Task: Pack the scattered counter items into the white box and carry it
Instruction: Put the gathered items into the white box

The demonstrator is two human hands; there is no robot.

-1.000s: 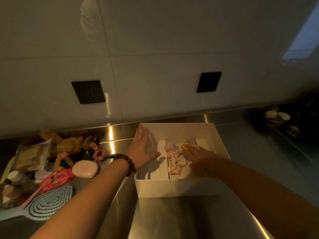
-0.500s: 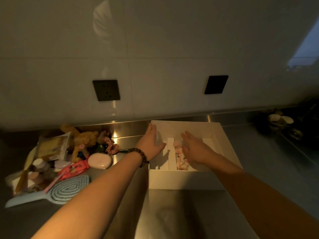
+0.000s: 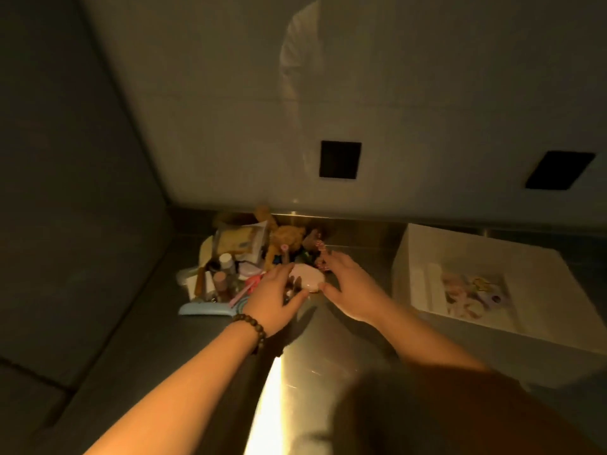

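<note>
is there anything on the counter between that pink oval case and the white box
Nothing visible. The pink oval case sits at the near right edge of the clutter, with the left hand and right hand on either side of it. From there to the white box only bare steel counter shows.

A single head-worn view is given, taken from above and behind the forearms and aimed forward and down at a steel counter (image 3: 289,389). The tiled wall (image 3: 394,93) with its two dark sockets fills the upper half. The white box (image 3: 410,257) is cut off at the right edge. Wide-angle bending is seen toward the borders.
</note>
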